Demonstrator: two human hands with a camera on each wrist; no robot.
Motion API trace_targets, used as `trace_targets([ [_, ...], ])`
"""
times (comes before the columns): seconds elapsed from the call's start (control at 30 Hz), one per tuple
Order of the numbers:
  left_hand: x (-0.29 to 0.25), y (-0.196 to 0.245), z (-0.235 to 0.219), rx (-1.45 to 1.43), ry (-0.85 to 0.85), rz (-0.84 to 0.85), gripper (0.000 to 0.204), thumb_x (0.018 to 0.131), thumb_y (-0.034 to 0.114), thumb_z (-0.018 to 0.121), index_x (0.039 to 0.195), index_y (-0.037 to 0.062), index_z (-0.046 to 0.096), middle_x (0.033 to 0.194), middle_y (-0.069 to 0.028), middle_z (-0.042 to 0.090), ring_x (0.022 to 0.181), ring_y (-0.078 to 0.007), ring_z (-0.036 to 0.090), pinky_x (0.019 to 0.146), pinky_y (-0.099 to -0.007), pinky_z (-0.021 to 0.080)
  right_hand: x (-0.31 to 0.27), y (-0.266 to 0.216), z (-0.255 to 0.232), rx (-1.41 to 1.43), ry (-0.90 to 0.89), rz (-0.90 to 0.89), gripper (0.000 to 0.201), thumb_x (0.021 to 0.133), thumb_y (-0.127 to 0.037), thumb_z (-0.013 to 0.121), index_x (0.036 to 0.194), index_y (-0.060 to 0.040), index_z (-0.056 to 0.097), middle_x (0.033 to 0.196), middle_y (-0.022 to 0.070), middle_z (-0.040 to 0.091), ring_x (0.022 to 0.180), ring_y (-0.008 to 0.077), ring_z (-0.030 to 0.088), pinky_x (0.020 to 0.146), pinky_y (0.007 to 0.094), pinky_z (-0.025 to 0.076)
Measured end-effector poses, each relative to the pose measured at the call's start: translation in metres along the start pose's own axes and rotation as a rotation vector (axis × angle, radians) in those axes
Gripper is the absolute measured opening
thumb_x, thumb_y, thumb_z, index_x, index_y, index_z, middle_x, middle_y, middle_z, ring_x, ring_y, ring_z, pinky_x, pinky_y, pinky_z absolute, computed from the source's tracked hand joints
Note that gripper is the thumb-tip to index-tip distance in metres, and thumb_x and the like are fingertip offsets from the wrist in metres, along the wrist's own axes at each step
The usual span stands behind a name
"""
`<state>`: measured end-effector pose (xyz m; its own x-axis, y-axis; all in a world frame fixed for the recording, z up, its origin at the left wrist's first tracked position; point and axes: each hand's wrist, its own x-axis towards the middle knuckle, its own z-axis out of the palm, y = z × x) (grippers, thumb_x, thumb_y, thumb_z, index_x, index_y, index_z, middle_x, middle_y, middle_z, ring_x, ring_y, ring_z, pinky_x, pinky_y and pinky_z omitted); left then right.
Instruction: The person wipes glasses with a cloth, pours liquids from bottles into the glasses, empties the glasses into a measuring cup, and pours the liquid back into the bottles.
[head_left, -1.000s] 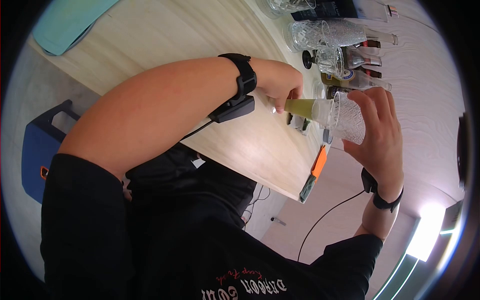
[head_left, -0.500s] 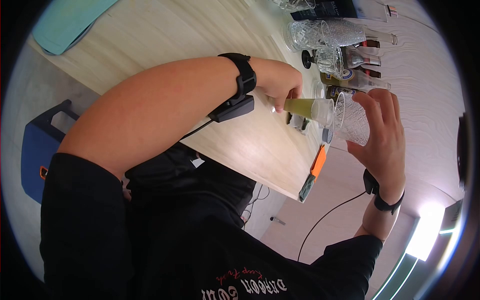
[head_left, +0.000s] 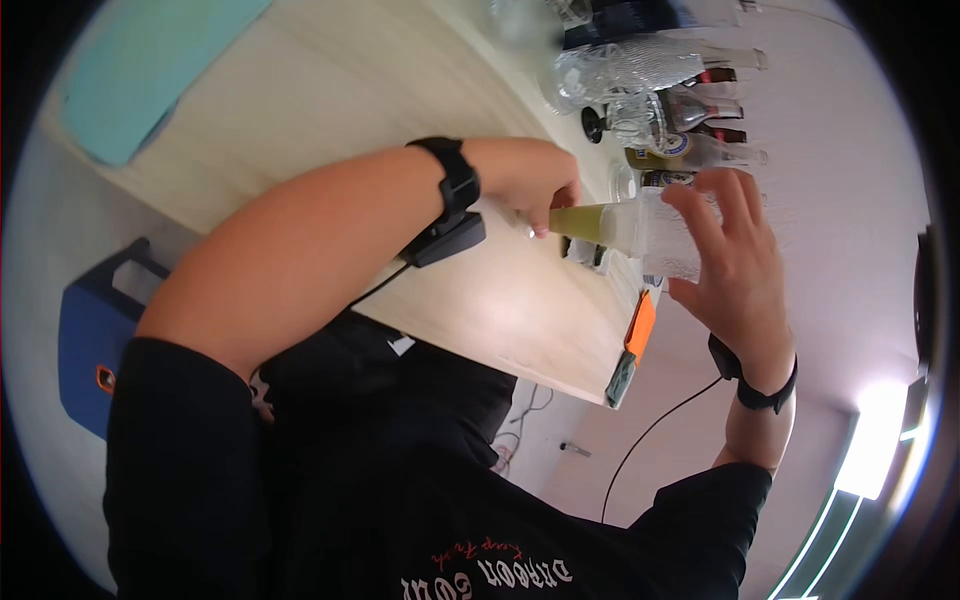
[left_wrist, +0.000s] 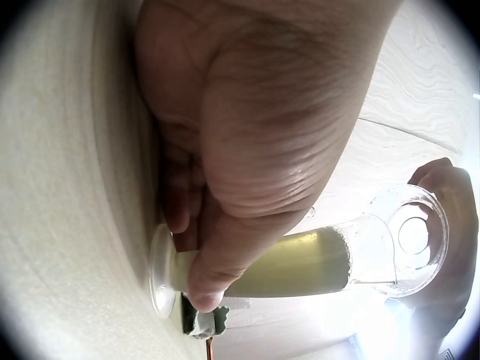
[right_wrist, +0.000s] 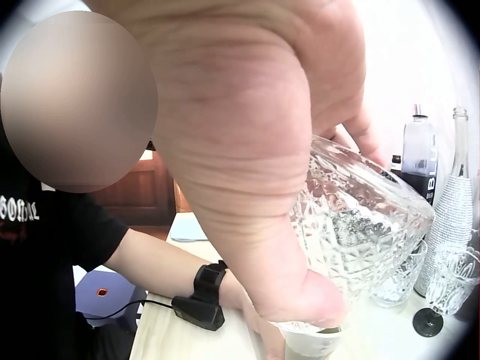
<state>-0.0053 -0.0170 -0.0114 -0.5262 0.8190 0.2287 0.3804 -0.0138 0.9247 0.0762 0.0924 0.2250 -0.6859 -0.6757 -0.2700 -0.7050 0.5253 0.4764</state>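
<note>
My left hand (head_left: pixel 540 190) pinches the lower part of a tall footed glass (head_left: pixel 580 223), thumb on one side and fingers on the other. Its round foot (left_wrist: pixel 160 274) rests on the table (head_left: pixel 470 300). Cloudy yellow-green liquid (left_wrist: pixel 307 262) fills much of this glass, below a clear upper part. My right hand (head_left: pixel 740 260) grips a diamond-patterned glass tumbler (right_wrist: pixel 360 225), thumb opposite the fingers. The tumbler is tilted close over the tall glass and overlaps its rim in the head view. In the right wrist view my thumb and palm hide part of the tumbler.
Bottles (head_left: pixel 700 150) and cut glasses (head_left: pixel 640 120) line the back of the table by the wall. Small dark-and-pale items (head_left: pixel 585 253) lie just past the tall glass. An orange piece (head_left: pixel 641 325) lies near the edge. A teal board (head_left: pixel 150 85) is at the other end.
The tumbler stood slightly apart from the tall glass half a second ago; it now overlaps the rim again. The left hand keeps its hold. The head view has shifted a little.
</note>
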Motion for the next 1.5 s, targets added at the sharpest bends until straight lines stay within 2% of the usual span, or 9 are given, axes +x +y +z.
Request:
trace_targets([
  [0.13,-0.001,0.005,-0.003,-0.04,0.0,-0.03,0.037,0.068,0.004,0.083,0.104,0.0024,0.073,0.087,-0.0081,0.075,0.077,-0.0178,0.07,0.074,-0.0308,0.053,-0.005,0.009,0.001,-0.008,0.081,0.003,0.071,0.047,0.001,0.08,0.114,-0.0122,0.059,0.108,0.0088,0.051,0.105,0.0292,0.054,0.079,0.0387,0.052],
  [0.43,-0.002,0.019,-0.007,-0.074,-0.025,-0.091,0.029,0.071,0.003,0.082,0.098,-0.001,0.072,0.083,-0.0061,0.073,0.075,-0.0136,0.066,0.073,-0.0291,0.051,-0.02,0.03,0.015,0.327,0.205,0.027,0.07,0.054,-0.017,0.085,0.118,-0.011,0.057,0.105,0.0077,0.052,0.102,0.0281,0.054,0.08,0.0387,0.051],
  [0.93,0.0,0.023,-0.004,-0.15,-0.034,-0.181,0.03,0.072,0.001,0.081,0.101,-0.0033,0.073,0.087,-0.0058,0.074,0.08,-0.0115,0.066,0.074,-0.0278,0.051,-0.042,0.036,0.063,0.703,0.449,0.176,0.071,0.057,-0.022,0.084,0.12,-0.0071,0.055,0.107,0.0124,0.054,0.104,0.035,0.055,0.088,0.0413,0.048],
  [1.17,0.0,0.023,-0.005,-0.105,-0.028,-0.178,0.029,0.072,0.002,0.082,0.098,-0.0051,0.071,0.086,-0.0046,0.073,0.08,-0.0104,0.065,0.076,-0.0283,0.051,-0.051,0.038,0.078,0.795,0.494,0.226,0.072,0.06,-0.023,0.086,0.121,-0.0044,0.053,0.112,0.0126,0.056,0.107,0.0329,0.056,0.093,0.0394,0.048],
  [1.23,-0.001,0.028,-0.006,-0.087,-0.026,-0.186,0.029,0.072,0.002,0.082,0.098,-0.0051,0.071,0.085,-0.0045,0.072,0.08,-0.0101,0.064,0.076,-0.0282,0.051,-0.055,0.037,0.088,1.011,0.581,0.327,0.072,0.063,-0.025,0.087,0.122,-0.0026,0.051,0.114,0.011,0.057,0.109,0.0258,0.058,0.096,0.0365,0.047],
  [1.27,-0.001,0.03,-0.006,-0.076,-0.017,-0.191,0.03,0.072,0.003,0.083,0.098,-0.005,0.071,0.085,-0.0043,0.072,0.08,-0.0099,0.064,0.077,-0.0281,0.051,-0.057,0.037,0.092,1.013,0.59,0.334,0.072,0.063,-0.025,0.087,0.122,-0.0026,0.051,0.114,0.011,0.057,0.109,0.0258,0.058,0.096,0.0365,0.047],
  [1.33,0.0,0.03,-0.007,-0.033,-0.024,-0.199,0.031,0.071,0.006,0.083,0.098,-0.004,0.071,0.084,-0.0054,0.072,0.079,-0.0117,0.064,0.075,-0.0285,0.05,-0.064,0.035,0.098,1.295,0.651,0.455,0.072,0.068,-0.022,0.086,0.126,-0.0018,0.049,0.117,0.0096,0.057,0.111,0.0198,0.057,0.098,0.0345,0.045],
  [1.37,0.0,0.03,-0.008,0.004,-0.024,-0.204,0.032,0.071,0.009,0.083,0.098,-0.003,0.071,0.082,-0.0065,0.072,0.077,-0.0135,0.064,0.074,-0.029,0.05,-0.068,0.036,0.104,1.299,0.664,0.463,0.072,0.068,-0.022,0.086,0.126,-0.0018,0.049,0.117,0.0096,0.057,0.111,0.0198,0.057,0.098,0.0345,0.045],
  [1.5,0.002,0.011,-0.004,-0.036,-0.017,-0.191,0.029,0.071,0.01,0.083,0.094,-0.0033,0.07,0.079,-0.005,0.07,0.075,-0.012,0.061,0.072,-0.0286,0.048,-0.082,0.039,0.134,1.711,0.855,0.546,0.076,0.072,-0.015,0.082,0.138,-0.002,0.045,0.119,0.0092,0.056,0.114,0.0194,0.055,0.101,0.0347,0.043],
])
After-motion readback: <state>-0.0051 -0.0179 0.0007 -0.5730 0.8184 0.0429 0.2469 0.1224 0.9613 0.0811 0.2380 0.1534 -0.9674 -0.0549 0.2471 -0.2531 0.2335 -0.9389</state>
